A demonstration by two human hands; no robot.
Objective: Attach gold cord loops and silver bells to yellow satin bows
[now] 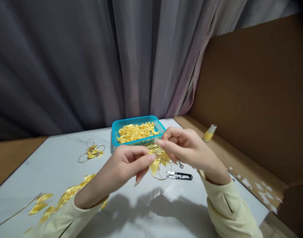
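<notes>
Over the middle of the table, my left hand (128,163) pinches a yellow satin ribbon bow (155,165) between thumb and fingers. A thin gold cord loop (161,179) hangs below the bow. Just above it, my right hand (184,147) is closed, thumb and forefinger pinching a thin gold cord (159,145) that runs down to the bow. Behind my fingers lies a bundle of gold cords (153,147), partly hidden. Black-handled thread snips (179,176) rest below my right hand, near a small silver charm (181,164).
A blue basket (114,132) full of small yellow bows stands at the back. Gold loops with bows (93,152) lie left of it. Larger yellow ribbon bows (69,193) lie front left beside a gold cord (17,213). A yellow thread spool (208,134) stands at the right, by a cardboard panel (250,89).
</notes>
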